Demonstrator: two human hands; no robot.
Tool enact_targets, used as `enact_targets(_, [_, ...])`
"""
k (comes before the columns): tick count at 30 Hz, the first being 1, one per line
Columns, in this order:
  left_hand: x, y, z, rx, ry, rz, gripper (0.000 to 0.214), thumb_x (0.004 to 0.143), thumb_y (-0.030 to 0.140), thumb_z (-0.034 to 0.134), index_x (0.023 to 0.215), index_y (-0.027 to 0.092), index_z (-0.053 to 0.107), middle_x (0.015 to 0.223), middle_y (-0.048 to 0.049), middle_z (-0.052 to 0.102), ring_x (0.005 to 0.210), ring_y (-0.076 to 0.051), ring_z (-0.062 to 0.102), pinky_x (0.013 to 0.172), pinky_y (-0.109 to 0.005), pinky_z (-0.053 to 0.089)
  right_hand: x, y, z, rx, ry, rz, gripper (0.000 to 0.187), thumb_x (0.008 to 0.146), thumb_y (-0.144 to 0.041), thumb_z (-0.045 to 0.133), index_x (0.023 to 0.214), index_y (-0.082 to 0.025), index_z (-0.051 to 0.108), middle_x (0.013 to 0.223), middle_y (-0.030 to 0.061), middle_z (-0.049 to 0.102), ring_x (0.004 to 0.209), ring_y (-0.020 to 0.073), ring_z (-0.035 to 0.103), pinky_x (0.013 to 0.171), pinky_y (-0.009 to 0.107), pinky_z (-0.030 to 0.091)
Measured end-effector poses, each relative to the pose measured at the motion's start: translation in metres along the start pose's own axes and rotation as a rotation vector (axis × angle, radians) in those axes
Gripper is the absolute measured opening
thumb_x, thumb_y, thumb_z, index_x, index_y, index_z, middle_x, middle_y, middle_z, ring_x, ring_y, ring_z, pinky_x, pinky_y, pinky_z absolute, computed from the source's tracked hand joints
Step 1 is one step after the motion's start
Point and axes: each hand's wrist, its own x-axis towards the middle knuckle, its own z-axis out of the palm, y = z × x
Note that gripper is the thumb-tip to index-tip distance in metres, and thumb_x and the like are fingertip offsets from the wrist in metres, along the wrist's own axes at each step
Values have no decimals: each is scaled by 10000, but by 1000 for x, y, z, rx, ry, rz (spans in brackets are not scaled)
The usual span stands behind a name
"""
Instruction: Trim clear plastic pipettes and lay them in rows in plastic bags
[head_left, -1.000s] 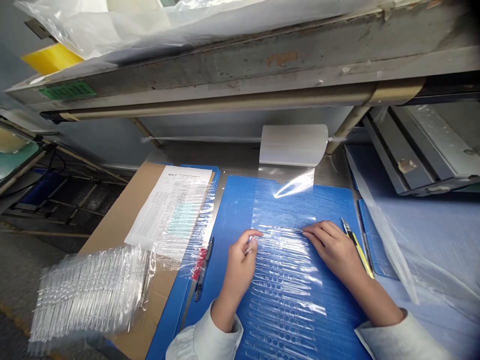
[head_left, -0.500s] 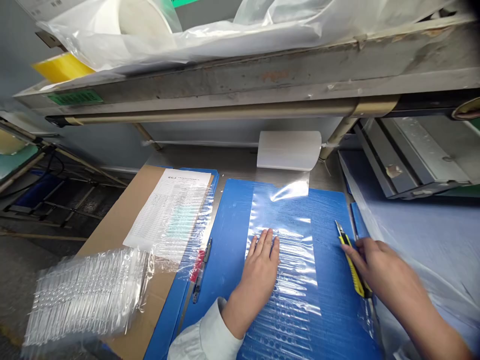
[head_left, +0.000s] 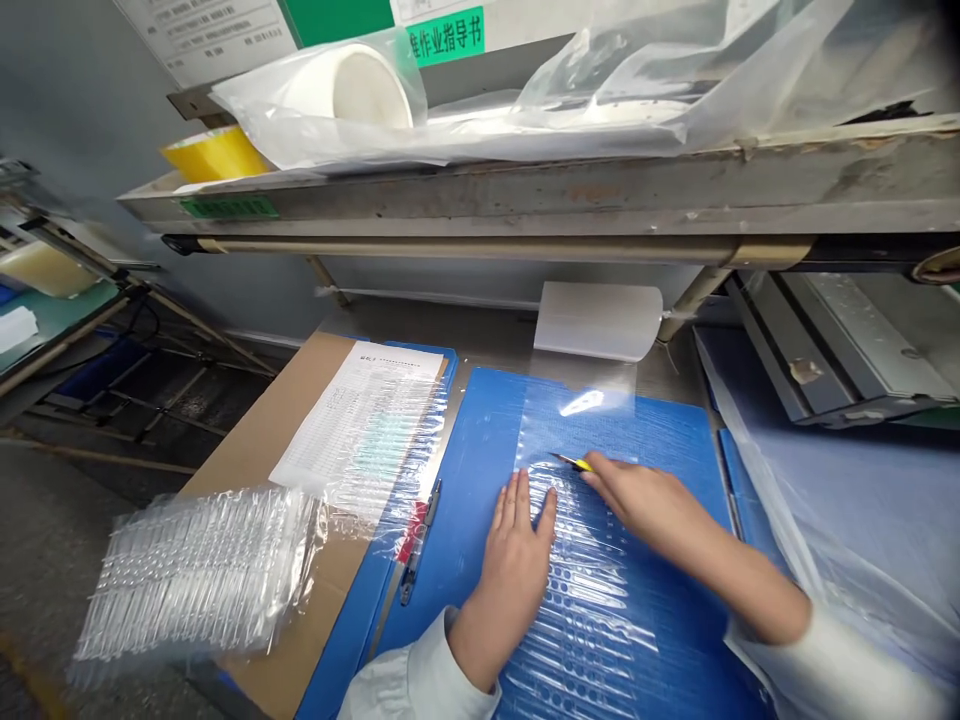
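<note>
A strip of clear plastic film (head_left: 581, 590) with rows of ridges and small round marks lies along the blue board (head_left: 690, 480). My left hand (head_left: 517, 560) is flat on the film's left side, fingers stretched out. In my right hand (head_left: 630, 490) is a yellow utility knife (head_left: 579, 464), its blade pointing left just beyond my left fingertips. Most of the knife's handle is hidden by my fingers. I cannot tell whether the blade touches the film. The strip runs back to a roll of film (head_left: 600, 318) behind the board.
On the left, cardboard (head_left: 300, 400) bears a printed sheet (head_left: 330, 430) under clear film and a stack of ridged clear strips (head_left: 199, 580). A pen (head_left: 421, 545) lies beside the board. Overhead runs a shelf (head_left: 525, 205); a metal device (head_left: 847, 340) stands at right.
My right hand has carried the utility knife left from the board's right edge to over the film. My left hand stays flat on the film. The camera view has shifted.
</note>
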Motion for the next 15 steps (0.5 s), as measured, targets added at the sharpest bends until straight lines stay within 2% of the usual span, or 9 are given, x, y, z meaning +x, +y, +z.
enact_targets(2, [1,0,1,33,20,7,500,829,0,469,1303,119,367,1339,-323,391,1274,-383,288,950,-526,428,20,-17,-8,-101,-61,-39,240,937,-293,330,929,-168,535,719,98,692,610,243,671,476,270,394])
enact_targets(4, [1,1,4,60,49,10,480,830,-8,456,1288,115,379,1322,-323,414,1264,-380,309,939,-517,441,34,-26,-10,-129,-68,-76,241,931,-286,352,942,-150,552,681,107,687,602,251,672,480,274,399])
enact_targets(8, [0,1,9,68,80,7,471,826,-12,455,1276,109,383,1309,-321,431,1260,-376,318,934,-514,449,46,-32,-4,-176,-70,-124,226,919,-240,366,976,-140,561,692,112,688,629,257,678,487,277,406])
enact_targets(12, [-1,0,11,44,65,-11,501,816,-38,441,1287,118,369,1352,-303,386,1282,-363,286,946,-529,433,44,-20,0,-208,-67,-106,269,932,-279,323,995,-160,556,708,107,688,624,266,677,470,285,398])
enact_targets(15, [-2,-2,8,28,45,1,556,792,-62,445,1306,124,348,1369,-294,363,1289,-360,269,947,-529,433,26,4,5,-230,-77,-46,282,932,-299,310,986,-174,557,710,96,691,595,268,670,444,289,381])
